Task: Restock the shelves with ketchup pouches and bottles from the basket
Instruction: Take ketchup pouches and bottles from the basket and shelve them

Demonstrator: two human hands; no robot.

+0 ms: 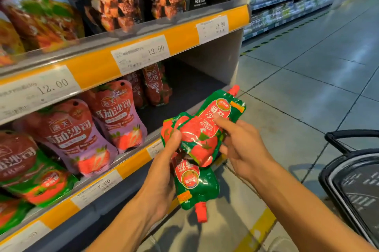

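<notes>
While my left hand (164, 161) and right hand (235, 143) grip green ketchup pouches (203, 136), the shelf gap (184, 91) awaits; basket (352, 169) contents unseen.

We record two ketchup pouches at frame centre — the upper pouch (205, 128) green with a red tomato print and red spout, the lower pouch (193, 186) likewise. Shelf pouches (114, 116) at left are lilac and red, strawberry-patterned. Shelf edge strips (180, 36) run orange with white price labels (140, 52). The basket (352, 171), lower right — black.
</notes>
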